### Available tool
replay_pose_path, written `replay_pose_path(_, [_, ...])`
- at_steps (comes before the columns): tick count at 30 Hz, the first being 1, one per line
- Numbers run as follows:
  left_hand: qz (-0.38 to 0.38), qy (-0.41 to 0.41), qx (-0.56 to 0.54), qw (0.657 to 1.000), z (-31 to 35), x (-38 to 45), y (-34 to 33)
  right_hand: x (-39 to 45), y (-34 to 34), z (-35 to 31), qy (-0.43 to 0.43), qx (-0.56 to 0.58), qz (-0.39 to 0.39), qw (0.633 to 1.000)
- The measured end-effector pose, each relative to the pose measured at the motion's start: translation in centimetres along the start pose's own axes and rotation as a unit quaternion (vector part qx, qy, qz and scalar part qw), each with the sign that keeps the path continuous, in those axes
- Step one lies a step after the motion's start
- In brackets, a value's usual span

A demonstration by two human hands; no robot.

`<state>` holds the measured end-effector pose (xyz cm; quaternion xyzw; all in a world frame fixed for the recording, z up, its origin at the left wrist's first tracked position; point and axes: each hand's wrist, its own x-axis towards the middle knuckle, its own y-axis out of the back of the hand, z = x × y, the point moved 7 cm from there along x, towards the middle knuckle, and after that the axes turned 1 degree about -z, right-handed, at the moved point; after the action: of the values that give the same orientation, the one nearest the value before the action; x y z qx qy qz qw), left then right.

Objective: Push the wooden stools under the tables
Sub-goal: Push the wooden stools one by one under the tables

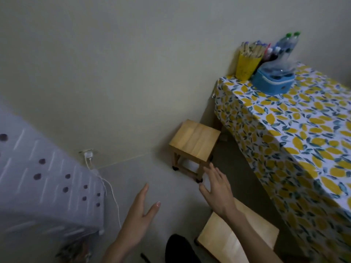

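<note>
Both open hands (218, 188) near stool (194, 142) — beside table (296, 130).

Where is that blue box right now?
The blue box sits on the lemon-print table at upper right, just right of the yellow cup of sticks, near the wall.

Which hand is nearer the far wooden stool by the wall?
Right. The right hand reaches with open fingers just short of the far stool, near its front corner. The left hand hangs open over bare floor, farther back and left.
</note>
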<state>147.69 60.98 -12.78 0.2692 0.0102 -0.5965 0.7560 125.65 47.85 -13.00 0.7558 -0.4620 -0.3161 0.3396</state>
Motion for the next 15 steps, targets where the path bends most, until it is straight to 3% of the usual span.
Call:
replay_pose_path(8, [-0.087,-0.038,0.091,0.991,0.7,15.6,-0.1,10.0,-3.4,2.5,-0.090,0.027,0.029,0.995])
replay_pose_path(15, [-0.118,-0.033,0.145,0.982,-4.0,32.2,-3.1,22.4,-10.2,9.5,-0.167,0.030,0.021,0.985])
